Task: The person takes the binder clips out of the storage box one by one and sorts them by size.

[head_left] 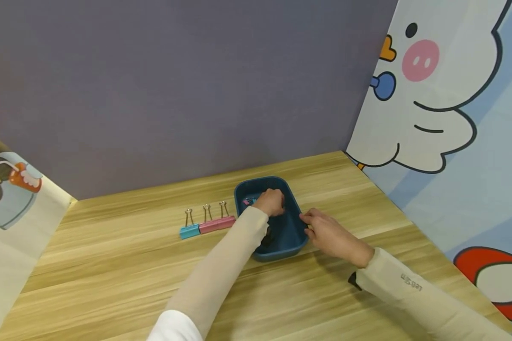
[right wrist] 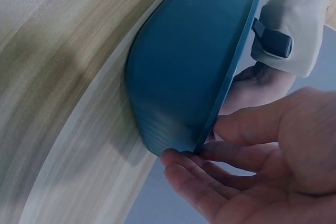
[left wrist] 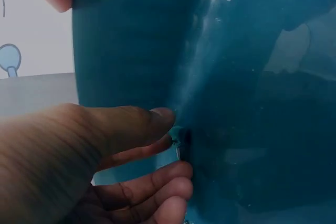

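A dark blue plastic bin (head_left: 288, 232) stands on the table, and my left hand (head_left: 270, 202) reaches down inside it. In the left wrist view, the thumb and fingers of that hand pinch a small teal binder clip (left wrist: 179, 136) with a silver wire handle, partly hidden by the fingertips. Pink and teal clips (head_left: 248, 201) lie at the bin's far left corner, beside the left hand. My right hand (head_left: 326, 233) grips the bin's right rim (right wrist: 231, 77), thumb at the rim and fingers against the outer side.
Left of the bin, a row of binder clips stands on the wooden table (head_left: 123, 265): a blue clip (head_left: 189, 231) and pink clips (head_left: 217, 224), wire handles pointing away. A grey panel (head_left: 196, 94) rises behind the table, and a cartoon-printed wall (head_left: 443, 142) borders its right side.
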`<move>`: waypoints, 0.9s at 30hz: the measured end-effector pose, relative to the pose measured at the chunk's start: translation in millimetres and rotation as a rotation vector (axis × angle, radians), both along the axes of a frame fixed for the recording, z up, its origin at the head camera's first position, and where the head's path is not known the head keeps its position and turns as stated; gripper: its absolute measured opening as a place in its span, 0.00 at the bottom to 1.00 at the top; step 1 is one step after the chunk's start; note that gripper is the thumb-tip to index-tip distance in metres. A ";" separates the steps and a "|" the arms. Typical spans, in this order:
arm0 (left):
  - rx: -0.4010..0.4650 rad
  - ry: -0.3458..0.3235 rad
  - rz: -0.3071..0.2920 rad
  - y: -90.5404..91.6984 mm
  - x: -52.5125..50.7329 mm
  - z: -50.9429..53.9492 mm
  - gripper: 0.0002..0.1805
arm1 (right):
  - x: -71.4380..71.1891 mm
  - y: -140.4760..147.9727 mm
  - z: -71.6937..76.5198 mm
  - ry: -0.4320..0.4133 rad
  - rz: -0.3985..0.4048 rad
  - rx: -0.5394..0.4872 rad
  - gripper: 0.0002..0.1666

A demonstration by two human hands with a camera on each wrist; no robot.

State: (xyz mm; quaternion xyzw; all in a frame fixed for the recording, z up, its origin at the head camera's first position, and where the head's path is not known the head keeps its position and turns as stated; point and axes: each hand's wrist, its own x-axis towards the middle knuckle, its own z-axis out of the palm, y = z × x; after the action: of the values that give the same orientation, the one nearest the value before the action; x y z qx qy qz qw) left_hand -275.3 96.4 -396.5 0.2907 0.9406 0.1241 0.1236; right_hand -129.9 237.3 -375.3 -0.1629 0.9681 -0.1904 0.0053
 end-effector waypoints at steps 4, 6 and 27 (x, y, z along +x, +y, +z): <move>-0.003 0.013 -0.003 3.3 -1.1 -1.4 0.08 | -0.1 -0.3 0.4 0.015 -0.004 0.008 0.25; -0.008 0.021 0.001 4.8 -1.0 -2.0 0.08 | -0.2 -0.6 -0.3 0.019 -0.002 0.014 0.24; -0.035 0.046 0.028 12.9 2.0 -3.9 0.04 | 0.0 -0.6 -2.0 0.009 -0.009 0.011 0.24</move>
State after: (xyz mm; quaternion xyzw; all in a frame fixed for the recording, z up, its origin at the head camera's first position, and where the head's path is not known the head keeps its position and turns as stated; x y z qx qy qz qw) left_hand -273.3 109.3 -400.4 0.2783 0.9492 0.1027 0.1052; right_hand -129.9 236.7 -377.3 -0.1594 0.9699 -0.1842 0.0013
